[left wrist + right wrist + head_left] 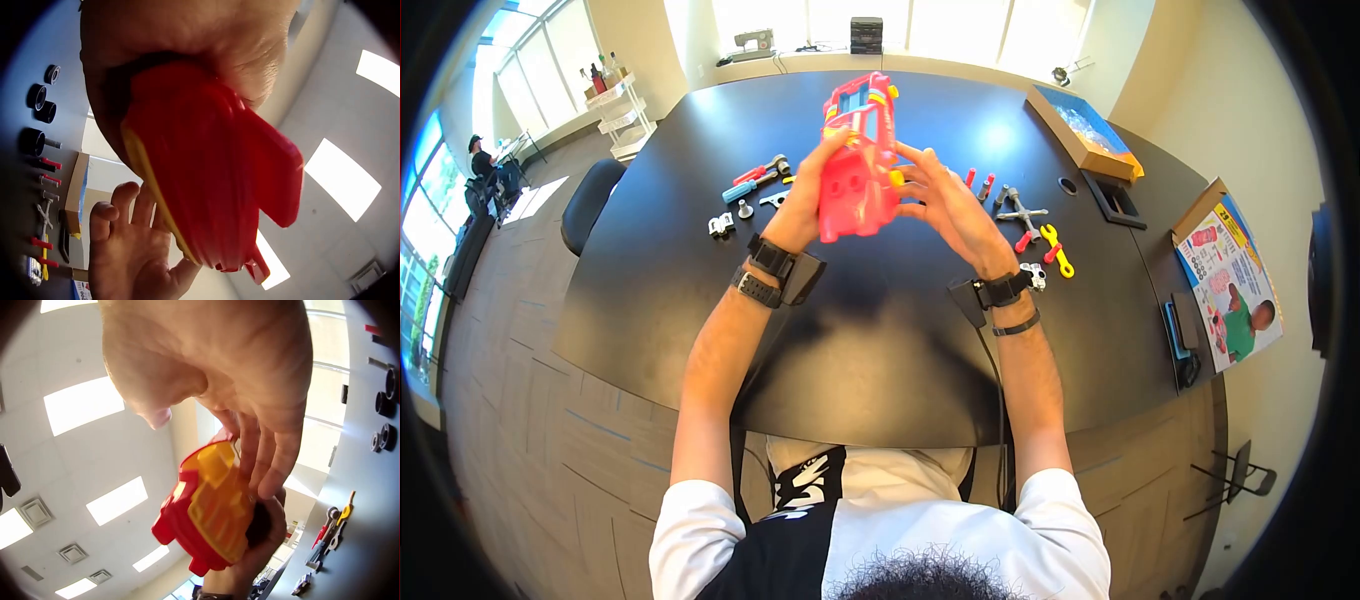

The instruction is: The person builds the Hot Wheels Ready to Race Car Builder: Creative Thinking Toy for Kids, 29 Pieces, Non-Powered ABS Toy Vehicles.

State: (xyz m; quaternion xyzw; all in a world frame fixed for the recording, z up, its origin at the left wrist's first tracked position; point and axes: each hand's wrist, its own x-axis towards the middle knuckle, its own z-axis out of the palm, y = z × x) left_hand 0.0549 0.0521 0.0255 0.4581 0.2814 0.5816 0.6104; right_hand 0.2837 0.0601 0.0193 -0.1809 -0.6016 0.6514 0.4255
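Observation:
A red toy car body [858, 190] with yellow and blue parts is held up over the table, its nose away from the person. My left hand [803, 200] grips it from the left side, thumb on top. Seen from the left wrist, the red shell [194, 169] fills the middle, and the palm hides part of it. My right hand [955, 210] is at the car's right side, fingers extended and fingertips right at it. In the right wrist view, the yellow underside [219, 500] shows below those straight fingers.
Toy tools, among them a blue-handled screwdriver [745, 188], lie on the black table [880, 380] to the left. A grey cross wrench [1022, 212] and a yellow wrench [1057, 250] lie to the right. An open carton [1090, 150] and a printed box [1235, 290] stand farther right.

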